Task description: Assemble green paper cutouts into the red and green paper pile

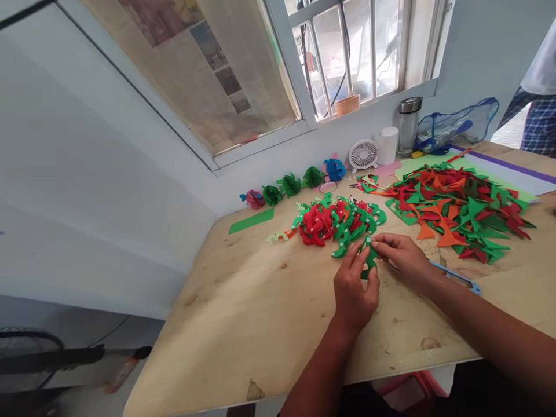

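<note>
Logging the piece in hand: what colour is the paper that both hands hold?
The paper is green with small whitish patches, seen in the head view.

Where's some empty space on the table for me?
The table is bare from the green strip to the front edge, left of the left hand; a smaller patch lies between the scrap pile and right forearm. Crowded: the cut-outs, scraps and beside the fan.

From my end, I see the left hand [356, 289] and right hand [403, 255] bare, with slim fingers. Both forearms [482, 313] are uncovered as far as my view reaches. Plain black clothing [490, 388] shows along the bottom edge, its type unclear to me.
</note>
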`<state>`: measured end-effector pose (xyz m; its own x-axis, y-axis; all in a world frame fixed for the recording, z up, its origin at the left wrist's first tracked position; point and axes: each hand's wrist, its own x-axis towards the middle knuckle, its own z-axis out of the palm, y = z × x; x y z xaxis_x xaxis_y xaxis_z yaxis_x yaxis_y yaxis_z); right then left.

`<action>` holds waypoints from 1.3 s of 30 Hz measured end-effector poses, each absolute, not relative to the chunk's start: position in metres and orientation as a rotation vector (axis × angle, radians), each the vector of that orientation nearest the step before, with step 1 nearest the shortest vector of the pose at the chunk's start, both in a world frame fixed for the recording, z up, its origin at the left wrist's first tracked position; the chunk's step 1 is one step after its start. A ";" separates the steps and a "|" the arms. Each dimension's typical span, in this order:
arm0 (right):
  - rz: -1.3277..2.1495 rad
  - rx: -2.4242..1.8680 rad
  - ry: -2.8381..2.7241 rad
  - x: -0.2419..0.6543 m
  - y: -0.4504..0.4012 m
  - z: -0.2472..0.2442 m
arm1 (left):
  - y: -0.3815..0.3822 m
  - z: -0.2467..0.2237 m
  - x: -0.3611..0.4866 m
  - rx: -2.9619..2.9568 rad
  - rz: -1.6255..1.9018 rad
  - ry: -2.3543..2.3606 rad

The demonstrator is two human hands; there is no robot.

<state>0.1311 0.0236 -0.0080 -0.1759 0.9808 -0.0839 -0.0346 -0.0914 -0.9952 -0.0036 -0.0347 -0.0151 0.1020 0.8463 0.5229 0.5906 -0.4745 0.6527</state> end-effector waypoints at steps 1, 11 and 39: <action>1.423 -1.153 -1.258 0.131 0.024 -0.008 | -0.035 -0.014 -0.004 2.124 1.299 1.420; 1.428 -1.136 -1.216 0.128 0.020 0.003 | -0.037 -0.011 -0.002 2.318 1.177 1.415; 1.391 -1.147 -1.306 0.130 0.022 -0.002 | -0.037 -0.013 -0.003 2.323 1.168 1.377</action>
